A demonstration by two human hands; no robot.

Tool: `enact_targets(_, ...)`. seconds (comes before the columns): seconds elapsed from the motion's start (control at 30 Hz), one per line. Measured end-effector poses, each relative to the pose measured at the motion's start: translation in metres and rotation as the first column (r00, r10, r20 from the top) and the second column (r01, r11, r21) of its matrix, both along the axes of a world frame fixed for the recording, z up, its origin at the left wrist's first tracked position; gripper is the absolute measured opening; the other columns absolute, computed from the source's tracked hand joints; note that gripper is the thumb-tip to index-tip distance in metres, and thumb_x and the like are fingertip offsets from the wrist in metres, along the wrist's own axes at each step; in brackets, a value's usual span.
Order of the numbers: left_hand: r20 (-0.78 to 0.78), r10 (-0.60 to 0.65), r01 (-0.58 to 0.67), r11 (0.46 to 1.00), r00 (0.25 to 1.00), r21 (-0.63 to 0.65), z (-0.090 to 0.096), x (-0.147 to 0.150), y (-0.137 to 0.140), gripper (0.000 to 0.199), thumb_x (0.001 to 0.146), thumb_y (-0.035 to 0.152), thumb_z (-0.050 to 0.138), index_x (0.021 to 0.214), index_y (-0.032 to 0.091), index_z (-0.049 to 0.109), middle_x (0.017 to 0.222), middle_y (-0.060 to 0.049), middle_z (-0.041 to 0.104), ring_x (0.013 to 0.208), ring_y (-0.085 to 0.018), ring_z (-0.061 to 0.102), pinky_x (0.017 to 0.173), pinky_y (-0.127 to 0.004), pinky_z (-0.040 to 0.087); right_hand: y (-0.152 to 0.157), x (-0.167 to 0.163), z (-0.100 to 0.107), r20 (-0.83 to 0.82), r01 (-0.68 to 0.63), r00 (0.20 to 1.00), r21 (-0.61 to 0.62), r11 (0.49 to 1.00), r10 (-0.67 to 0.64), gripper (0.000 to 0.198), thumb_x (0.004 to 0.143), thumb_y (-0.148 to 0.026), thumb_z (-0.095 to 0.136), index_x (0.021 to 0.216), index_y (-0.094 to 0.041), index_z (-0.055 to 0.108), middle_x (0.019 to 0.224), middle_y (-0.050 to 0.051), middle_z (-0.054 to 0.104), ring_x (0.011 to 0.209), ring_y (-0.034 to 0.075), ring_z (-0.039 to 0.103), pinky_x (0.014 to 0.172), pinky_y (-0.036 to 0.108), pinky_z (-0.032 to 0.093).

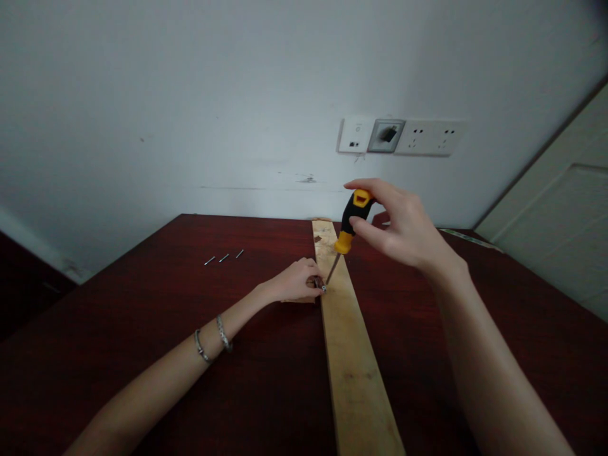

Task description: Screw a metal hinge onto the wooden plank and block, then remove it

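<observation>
My right hand (399, 225) grips a yellow and black screwdriver (357, 212) by its handle, index finger stretched over the top end. The shaft slants down and left, with its tip close to the surface of a long wooden plank (354, 354). At the plank's left edge, beside that tip, my left hand (299, 280) has its fingers bent in a pinch. A small shiny spot shows at these fingertips; I cannot tell what it is. Part of a thin brown piece (299, 301) shows under the left hand.
Three thin metal screws or nails (223, 258) lie apart on the dark red table (156, 304), left of the plank. Behind the table rises a white wall (213, 107) with a row of sockets (422, 137). A pale panelled door (565, 177) stands at right.
</observation>
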State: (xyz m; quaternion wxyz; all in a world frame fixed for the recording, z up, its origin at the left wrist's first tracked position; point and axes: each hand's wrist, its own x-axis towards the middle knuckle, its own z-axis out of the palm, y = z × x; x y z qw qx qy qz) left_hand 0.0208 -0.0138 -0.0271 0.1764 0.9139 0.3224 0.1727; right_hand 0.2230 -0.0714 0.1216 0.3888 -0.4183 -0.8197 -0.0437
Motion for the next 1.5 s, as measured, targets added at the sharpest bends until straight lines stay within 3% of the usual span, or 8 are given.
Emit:
enact_targets(0.17,0.013,-0.033,0.033,0.999,0.999,-0.004,0.001,0.003,-0.005,0.011,0.08,0.021,0.068,0.09,0.016,0.071,0.102,-0.007,0.063,0.096,-0.019,0.057,0.088,-0.029,0.045,0.002,0.008,0.002,-0.051,0.067,0.997,0.033,0.997,-0.065,0.046,0.075,-0.022,0.054,0.121,-0.019,0.059,0.109,0.011,0.066,0.088,0.026,0.062,0.064,0.037,0.053)
enact_targets(0.33,0.018,-0.067,0.067,0.998,0.998,0.015,-0.002,0.003,-0.003,0.012,0.082,0.017,0.065,0.093,0.019,0.07,0.104,-0.006,0.063,0.096,-0.017,0.057,0.087,-0.028,0.045,0.009,0.011,-0.001,-0.044,0.083,0.996,0.038,0.996,-0.081,0.045,0.074,-0.022,0.054,0.119,-0.017,0.061,0.102,0.01,0.067,0.076,0.022,0.061,0.064,0.037,0.053)
enact_targets(0.73,-0.062,-0.108,0.114,0.987,0.992,0.111,-0.007,0.004,-0.002,0.009,0.086,0.016,0.06,0.087,0.014,0.068,0.089,-0.006,0.064,0.086,-0.016,0.057,0.079,-0.025,0.045,0.015,0.014,-0.005,-0.045,0.083,0.996,0.086,0.993,-0.079,0.043,0.072,-0.023,0.056,0.114,-0.015,0.064,0.093,0.009,0.068,0.067,0.02,0.06,0.062,0.036,0.052)
enact_targets(1.17,0.033,-0.057,0.057,0.998,0.998,0.002,-0.003,0.007,-0.009,0.005,0.083,0.014,0.06,0.082,0.013,0.064,0.085,-0.004,0.061,0.08,-0.014,0.056,0.077,-0.026,0.045,0.016,0.017,-0.003,-0.044,0.104,0.994,0.091,0.99,-0.1,0.043,0.071,-0.022,0.056,0.113,-0.016,0.065,0.093,0.009,0.069,0.069,0.021,0.06,0.062,0.036,0.052)
enact_targets(1.5,0.021,0.016,-0.015,0.997,1.0,-0.07,-0.007,0.007,-0.012,0.005,0.083,0.018,0.059,0.085,0.014,0.06,0.089,-0.004,0.056,0.085,-0.016,0.054,0.081,-0.029,0.045,0.016,0.018,-0.003,-0.034,0.112,0.993,0.083,0.99,-0.109,0.043,0.072,-0.023,0.057,0.113,-0.014,0.065,0.09,0.009,0.069,0.066,0.02,0.06,0.061,0.037,0.052)
